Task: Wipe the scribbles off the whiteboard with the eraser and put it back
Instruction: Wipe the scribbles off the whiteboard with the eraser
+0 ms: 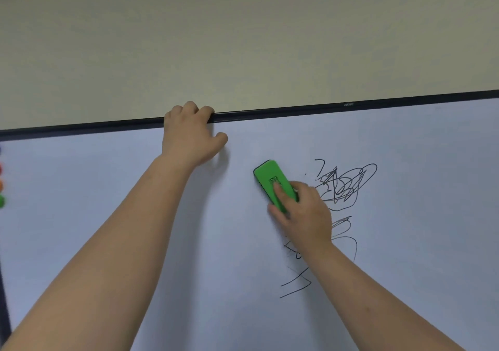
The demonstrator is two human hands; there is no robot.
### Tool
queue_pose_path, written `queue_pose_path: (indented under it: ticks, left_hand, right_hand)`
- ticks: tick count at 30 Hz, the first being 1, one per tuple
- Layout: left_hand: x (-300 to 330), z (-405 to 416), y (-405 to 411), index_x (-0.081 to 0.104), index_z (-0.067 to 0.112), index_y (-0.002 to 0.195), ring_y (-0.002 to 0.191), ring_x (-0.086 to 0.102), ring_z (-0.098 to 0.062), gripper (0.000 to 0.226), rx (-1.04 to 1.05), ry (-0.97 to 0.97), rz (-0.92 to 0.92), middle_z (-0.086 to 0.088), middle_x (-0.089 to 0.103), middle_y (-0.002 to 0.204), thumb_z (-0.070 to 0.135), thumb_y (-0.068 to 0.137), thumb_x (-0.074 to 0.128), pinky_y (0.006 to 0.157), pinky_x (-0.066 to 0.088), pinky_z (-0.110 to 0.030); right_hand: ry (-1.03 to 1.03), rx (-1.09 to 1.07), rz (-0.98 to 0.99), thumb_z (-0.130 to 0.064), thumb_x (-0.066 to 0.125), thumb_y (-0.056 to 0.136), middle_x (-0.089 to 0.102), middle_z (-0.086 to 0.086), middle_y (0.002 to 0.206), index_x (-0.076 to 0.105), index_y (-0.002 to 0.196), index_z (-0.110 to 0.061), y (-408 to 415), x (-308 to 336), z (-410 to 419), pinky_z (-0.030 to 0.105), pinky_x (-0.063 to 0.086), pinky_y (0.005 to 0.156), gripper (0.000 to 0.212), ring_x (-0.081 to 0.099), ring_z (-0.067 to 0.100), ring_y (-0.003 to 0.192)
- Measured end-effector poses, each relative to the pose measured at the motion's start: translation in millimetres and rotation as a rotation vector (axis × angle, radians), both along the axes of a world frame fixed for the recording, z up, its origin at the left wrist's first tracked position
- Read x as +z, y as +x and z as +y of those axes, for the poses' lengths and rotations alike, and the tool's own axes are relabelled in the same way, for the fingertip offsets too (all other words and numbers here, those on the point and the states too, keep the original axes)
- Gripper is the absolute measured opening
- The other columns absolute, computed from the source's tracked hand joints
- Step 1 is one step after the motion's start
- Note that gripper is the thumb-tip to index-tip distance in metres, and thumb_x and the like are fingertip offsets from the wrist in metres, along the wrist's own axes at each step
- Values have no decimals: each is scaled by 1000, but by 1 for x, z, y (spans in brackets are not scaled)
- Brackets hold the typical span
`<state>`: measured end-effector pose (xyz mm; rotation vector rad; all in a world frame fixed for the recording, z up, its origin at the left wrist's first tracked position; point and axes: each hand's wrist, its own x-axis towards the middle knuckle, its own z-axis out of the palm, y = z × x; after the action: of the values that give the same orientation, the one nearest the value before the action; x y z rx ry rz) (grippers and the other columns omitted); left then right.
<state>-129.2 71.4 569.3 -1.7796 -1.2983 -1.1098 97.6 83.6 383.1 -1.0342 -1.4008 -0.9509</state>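
Note:
A white whiteboard with a black frame fills the lower part of the view. Black scribbles cover its right-centre, with more loops and strokes lower down, partly hidden behind my right wrist. My right hand presses a green eraser flat on the board just left of the scribbles, fingers on its lower end. My left hand grips the top frame of the board, fingers curled over the black edge.
Several coloured round magnets stick to the board at the far left edge. A plain beige wall lies above the board. The board's left frame shows at the bottom left.

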Motion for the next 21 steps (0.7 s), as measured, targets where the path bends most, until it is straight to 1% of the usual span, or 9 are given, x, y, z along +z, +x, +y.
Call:
queue_pose_path:
  ticks: [2, 5, 8, 10, 13, 15, 16, 19, 21]
  left_hand:
    - [-2, 1, 1, 58, 19, 126, 103, 46, -33, 65, 7, 6, -8, -7, 54, 110, 50, 71, 42, 103, 34, -43]
    - [-4, 1, 0, 58, 19, 127, 103, 46, -33, 65, 1, 18, -21, -8, 54, 110, 50, 72, 42, 103, 33, -43]
    - [-4, 0, 1, 58, 19, 128, 104, 47, -34, 66, -4, 4, -27, -9, 54, 111, 50, 72, 42, 104, 33, -43]
    - [-3, 0, 1, 58, 20, 128, 105, 46, -34, 66, -4, -4, -38, -9, 54, 112, 50, 72, 42, 104, 32, -43]
    - [-2, 0, 3, 59, 20, 126, 105, 46, -34, 65, -10, 8, -53, -9, 54, 111, 51, 72, 43, 105, 33, -44]
    - [-2, 0, 4, 59, 21, 126, 105, 46, -34, 64, -21, 14, -60, -9, 55, 111, 51, 72, 43, 105, 33, -44]
    - [-3, 0, 2, 59, 21, 127, 106, 46, -34, 64, -23, 19, -61, -9, 54, 112, 51, 72, 44, 105, 32, -44]
    - [-4, -1, 0, 59, 21, 128, 107, 46, -35, 63, -50, 23, -74, -10, 54, 112, 50, 73, 45, 106, 31, -44]
    - [-5, -2, -1, 59, 21, 128, 107, 46, -35, 63, -54, 18, -78, -10, 54, 112, 51, 74, 46, 107, 31, -44]
  right_hand:
    - [-12, 25, 116, -34, 83, 74, 65, 4, 107, 70, 117, -28, 11, 14, 0, 32, 51, 60, 45, 58, 29, 86]
    - [-85, 88, 471, -42, 77, 81, 59, -3, 117, 64, 126, -39, 37, 28, -4, 31, 47, 72, 47, 54, 21, 104]
    - [-106, 141, 707, -45, 74, 83, 54, -5, 119, 59, 131, -42, 46, 12, -6, 31, 44, 76, 50, 55, 19, 108]
    - [-116, 123, 639, -42, 78, 81, 54, -3, 117, 60, 130, -41, 33, -6, -7, 32, 49, 72, 53, 58, 22, 101]
    - [-83, 73, 223, -35, 83, 77, 62, 5, 110, 67, 123, -29, 13, -21, -6, 33, 52, 59, 49, 57, 27, 90]
    - [-47, 50, 78, -32, 85, 74, 64, 6, 107, 70, 118, -24, 22, -4, -7, 31, 50, 59, 47, 57, 29, 85]
    - [-55, 67, 127, -33, 84, 76, 64, 4, 109, 70, 119, -26, 29, 6, -7, 30, 49, 63, 46, 57, 28, 88]
    - [-124, 145, 551, -44, 73, 85, 55, -4, 120, 61, 130, -38, 64, 26, -8, 32, 47, 79, 47, 52, 19, 109]
    - [-111, 137, 750, -46, 69, 87, 53, -3, 124, 57, 135, -37, 82, 18, -7, 31, 45, 80, 50, 52, 19, 115]
